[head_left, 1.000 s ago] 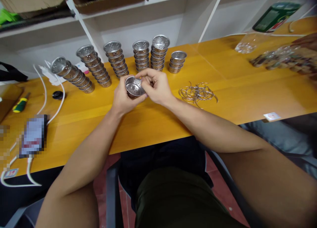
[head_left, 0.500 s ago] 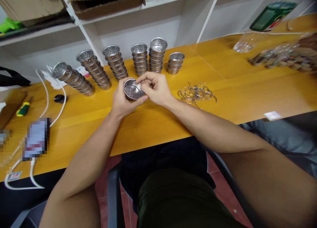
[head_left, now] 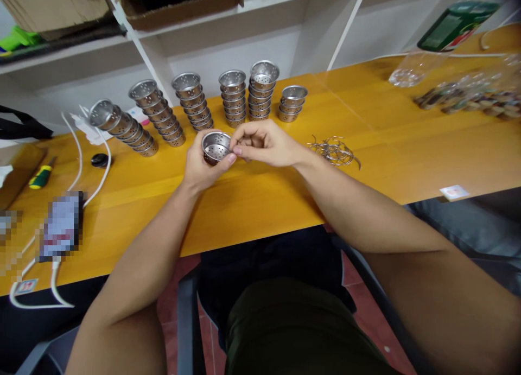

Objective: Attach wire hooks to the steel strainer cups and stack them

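A small perforated metal cup (head_left: 217,146) is held above the table, its open top facing me. My left hand (head_left: 198,164) wraps round its left side and underside, the thumb reaching across the front. At the cup's right rim my right hand (head_left: 262,143) pinches with thumb and forefinger; whatever lies between those fingertips is too small or hidden to make out. A tangle of thin curved metal wires (head_left: 336,151) lies right of my right hand, partly behind the wrist. Behind the hands, nested stacks of similar cups (head_left: 233,98) stand in a row.
A short cup stack (head_left: 292,103) ends the row. Further right are a clear bottle (head_left: 407,71) and plastic-wrapped pieces (head_left: 476,95). To the left lie a screwdriver (head_left: 40,177), a black round cap (head_left: 99,160), a blurred device (head_left: 62,226) and white cables. White shelving (head_left: 228,44) backs the table.
My right hand has drawn from over the cup's inside out to its right rim, fingers pinched. The left hand keeps hold of the cup, now tipped slightly differently. The view has shifted slightly.
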Tool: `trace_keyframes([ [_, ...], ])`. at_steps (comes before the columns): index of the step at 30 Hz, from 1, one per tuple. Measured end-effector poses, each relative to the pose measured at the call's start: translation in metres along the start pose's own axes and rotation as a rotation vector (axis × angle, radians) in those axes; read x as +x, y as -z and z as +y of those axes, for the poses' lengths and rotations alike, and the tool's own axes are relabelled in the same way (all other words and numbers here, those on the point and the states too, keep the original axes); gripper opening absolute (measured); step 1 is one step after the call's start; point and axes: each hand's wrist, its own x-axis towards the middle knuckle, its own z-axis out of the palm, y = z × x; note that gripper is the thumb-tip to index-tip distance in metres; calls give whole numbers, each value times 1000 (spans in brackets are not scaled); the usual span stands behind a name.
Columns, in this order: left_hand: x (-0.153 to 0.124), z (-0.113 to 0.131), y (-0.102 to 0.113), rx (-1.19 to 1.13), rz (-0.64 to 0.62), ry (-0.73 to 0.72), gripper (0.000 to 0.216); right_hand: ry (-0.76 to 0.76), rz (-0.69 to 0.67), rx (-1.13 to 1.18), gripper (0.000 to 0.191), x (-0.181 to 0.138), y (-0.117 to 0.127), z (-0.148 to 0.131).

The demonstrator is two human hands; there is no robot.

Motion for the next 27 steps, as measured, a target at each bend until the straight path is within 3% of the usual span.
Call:
trace_keyframes([
  [3, -1, 2, -1, -14, -39, 23, 97, -55, -39, 54, 56, -1, 5, -1],
  [6, -3, 4, -3, 5, -45, 38, 106, -63, 5, 48, 57, -1, 1, 3],
  [14, -2, 0, -3, 93, -42, 63, 98, -68, 93, -26, 66, -1, -10, 8],
  [27, -4, -2, -2, 114, -54, 33, 98, -75, 78, -21, 67, -1, -8, 12],
])
